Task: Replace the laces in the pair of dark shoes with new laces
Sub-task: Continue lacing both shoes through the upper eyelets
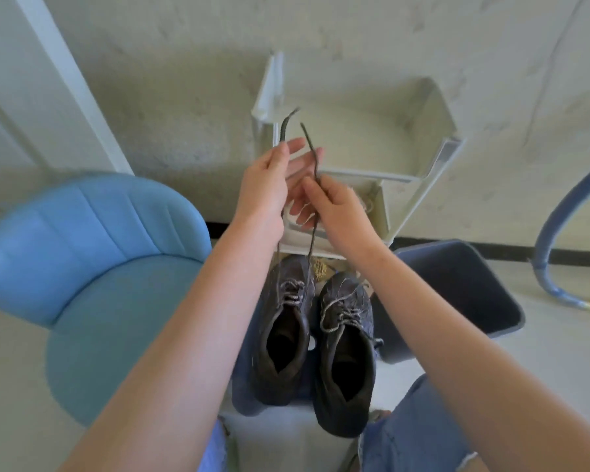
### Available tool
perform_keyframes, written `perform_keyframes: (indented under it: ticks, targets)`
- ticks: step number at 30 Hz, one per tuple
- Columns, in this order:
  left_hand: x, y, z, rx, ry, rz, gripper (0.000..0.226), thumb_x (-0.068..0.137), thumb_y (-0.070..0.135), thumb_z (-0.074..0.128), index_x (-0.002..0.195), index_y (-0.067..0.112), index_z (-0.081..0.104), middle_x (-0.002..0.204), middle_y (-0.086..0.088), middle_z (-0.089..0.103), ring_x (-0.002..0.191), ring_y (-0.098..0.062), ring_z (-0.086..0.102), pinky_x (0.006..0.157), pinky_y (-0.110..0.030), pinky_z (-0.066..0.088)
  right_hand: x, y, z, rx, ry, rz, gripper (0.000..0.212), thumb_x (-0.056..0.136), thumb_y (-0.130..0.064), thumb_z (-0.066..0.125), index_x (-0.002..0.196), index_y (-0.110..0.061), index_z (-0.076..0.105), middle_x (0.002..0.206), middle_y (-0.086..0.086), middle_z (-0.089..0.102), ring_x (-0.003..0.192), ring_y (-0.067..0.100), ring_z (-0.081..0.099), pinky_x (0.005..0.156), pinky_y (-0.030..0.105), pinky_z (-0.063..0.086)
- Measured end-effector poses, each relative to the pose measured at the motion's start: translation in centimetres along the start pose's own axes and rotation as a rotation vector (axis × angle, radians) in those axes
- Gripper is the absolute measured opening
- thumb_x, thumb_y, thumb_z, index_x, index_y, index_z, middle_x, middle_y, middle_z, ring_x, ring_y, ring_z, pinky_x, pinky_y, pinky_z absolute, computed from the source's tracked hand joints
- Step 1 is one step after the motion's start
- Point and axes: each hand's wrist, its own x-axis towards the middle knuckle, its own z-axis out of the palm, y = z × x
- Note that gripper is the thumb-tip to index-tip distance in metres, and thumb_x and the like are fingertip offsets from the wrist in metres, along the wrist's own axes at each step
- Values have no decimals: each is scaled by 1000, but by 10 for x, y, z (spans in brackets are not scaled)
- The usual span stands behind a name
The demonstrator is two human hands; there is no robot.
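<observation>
Two dark shoes stand side by side below my arms, the left shoe (283, 335) and the right shoe (346, 352), toes pointing away. A grey speckled lace is threaded through the left shoe's lower eyelets, and both its ends run up to my raised hands. My left hand (269, 185) pinches one lace end (284, 126), which sticks up past the fingers. My right hand (334, 206) pinches the other lace end (310, 141). The right shoe carries a loose grey lace (341, 311) across its tongue.
A blue padded chair (92, 267) stands at the left. A white open shelf unit (402, 165) sits behind my hands against the wall. A dark grey bin (457, 294) is right of the shoes, and a blue hose (552, 240) curves at far right.
</observation>
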Motion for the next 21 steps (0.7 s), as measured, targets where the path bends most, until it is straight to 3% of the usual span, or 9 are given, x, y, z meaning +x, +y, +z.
perform_keyframes:
  ticks: [3,5,9,14,16,18,21]
  targets:
    - [-7,10,5,43,-11,8,27,102,25,40,96,21,65,87,4,74,68,-13,65,60,-30,48,0,-21,-5,-59,12,-74,27,102,-19,42,87,-11,63,75,-1,67,67,7,63,69,22,53]
    - [-12,11,3,127,-13,52,25,101,23,42,98,22,67,93,1,72,77,-12,67,62,-26,52,-1,-32,-8,-100,16,-93,28,103,-19,41,90,-10,64,76,-2,67,68,4,63,70,16,50]
    - [-21,9,1,237,-83,154,21,99,18,45,106,23,65,97,1,71,90,-10,68,73,-18,52,-1,-48,-14,-80,66,-40,39,104,-26,38,94,-1,67,78,10,69,69,14,61,71,26,50]
    - [-29,9,4,285,-59,292,23,97,9,48,112,15,65,91,8,70,79,2,67,72,-12,51,-2,-57,-15,-142,97,-23,42,103,-31,39,85,-3,65,75,9,68,63,15,53,72,41,48]
    - [-29,9,5,305,-56,319,25,97,6,48,115,11,64,95,3,70,84,-4,68,76,-16,53,-3,-56,-18,-226,123,-30,38,102,-34,40,81,-15,64,76,3,69,65,14,54,72,41,47]
    - [-29,8,4,342,-69,327,27,97,8,49,119,10,63,101,-1,70,91,-8,68,77,-17,54,-2,-55,-22,-245,164,-40,37,102,-35,39,81,-17,64,68,-7,64,59,8,50,64,37,43]
    - [-31,5,3,402,-107,333,26,97,12,50,120,11,63,105,0,71,90,-2,69,76,-13,52,-4,-53,-26,-268,205,-43,41,102,-38,37,72,-20,59,62,-7,55,54,9,45,58,31,35]
